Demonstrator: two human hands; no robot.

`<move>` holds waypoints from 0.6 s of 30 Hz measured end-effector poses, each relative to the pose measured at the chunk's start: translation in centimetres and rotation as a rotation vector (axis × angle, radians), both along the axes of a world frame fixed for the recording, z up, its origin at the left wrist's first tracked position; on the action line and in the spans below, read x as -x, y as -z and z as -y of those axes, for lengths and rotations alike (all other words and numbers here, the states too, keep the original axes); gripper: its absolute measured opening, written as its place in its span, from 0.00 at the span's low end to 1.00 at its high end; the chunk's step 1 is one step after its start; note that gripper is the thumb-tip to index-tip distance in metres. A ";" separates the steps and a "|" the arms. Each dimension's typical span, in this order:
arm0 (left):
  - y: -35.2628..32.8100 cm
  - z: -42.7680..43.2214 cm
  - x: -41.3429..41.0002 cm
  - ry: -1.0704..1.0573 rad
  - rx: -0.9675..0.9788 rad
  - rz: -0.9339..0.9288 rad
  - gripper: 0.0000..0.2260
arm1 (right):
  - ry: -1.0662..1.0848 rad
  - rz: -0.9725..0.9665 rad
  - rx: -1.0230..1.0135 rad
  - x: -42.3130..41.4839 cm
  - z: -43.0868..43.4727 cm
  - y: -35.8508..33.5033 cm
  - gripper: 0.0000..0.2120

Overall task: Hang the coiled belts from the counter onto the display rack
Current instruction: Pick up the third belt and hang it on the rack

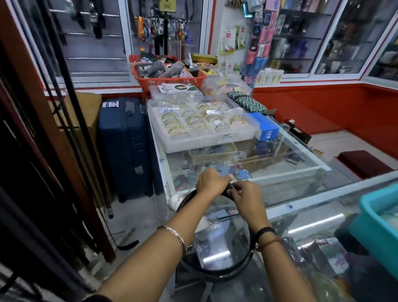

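Observation:
A black belt (pixel 238 266) hangs in one wide loop below my wrists, in front of the glass counter (pixel 295 170). My left hand (pixel 211 180) and my right hand (pixel 246 194) meet at the top of the loop, both closed on the belt near its buckle end, which my fingers mostly hide. Dark belts hang in a row on the display rack (pixel 10 182) along the left edge. More belts (pixel 95 7) hang on the slat wall behind glass at the upper left.
On the counter stand a white tray of gold bangles (pixel 200 124), a red basket (pixel 166 73) of goods and a blue box (pixel 266 127). A teal tub (pixel 389 220) sits at the right. A blue suitcase (pixel 124 144) stands on the floor beside the counter.

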State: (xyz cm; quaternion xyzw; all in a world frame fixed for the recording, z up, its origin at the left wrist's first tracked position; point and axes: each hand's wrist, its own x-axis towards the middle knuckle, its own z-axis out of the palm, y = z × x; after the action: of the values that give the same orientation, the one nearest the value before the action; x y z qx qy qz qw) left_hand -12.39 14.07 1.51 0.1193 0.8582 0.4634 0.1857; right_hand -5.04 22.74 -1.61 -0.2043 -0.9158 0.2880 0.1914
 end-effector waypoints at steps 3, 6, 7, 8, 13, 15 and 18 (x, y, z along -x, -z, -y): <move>-0.7 1.8 0.5 -0.061 -0.047 0.040 0.15 | -0.018 -0.065 -0.049 0.5 2.0 -0.1 0.05; -1.5 4.5 0.8 -0.138 -0.116 0.035 0.08 | -0.023 -0.076 -0.078 0.9 4.9 -0.6 0.06; -1.8 5.7 0.9 -0.165 -0.150 0.020 0.11 | -0.028 -0.091 -0.082 1.1 6.0 -0.9 0.07; -2.0 6.8 1.0 -0.194 -0.186 0.001 0.13 | -0.041 -0.116 -0.076 1.4 7.1 -1.5 0.08; -3.8 14.2 1.8 -0.347 -0.502 -0.065 0.05 | -0.227 -0.362 0.527 1.9 13.7 -5.8 0.06; -5.1 17.2 1.5 -0.377 -0.572 -0.136 0.03 | -0.280 -0.370 0.727 2.4 16.0 -7.0 0.08; -8.2 21.4 0.4 -0.432 -0.658 -0.254 0.05 | -0.421 -0.397 0.796 3.1 19.7 -9.6 0.07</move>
State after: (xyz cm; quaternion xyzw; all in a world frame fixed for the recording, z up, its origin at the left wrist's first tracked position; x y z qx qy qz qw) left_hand -12.78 -7.33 9.69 0.0457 0.6855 0.7231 -0.0714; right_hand -8.17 3.05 8.02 -0.0131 -0.7019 0.6814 0.2069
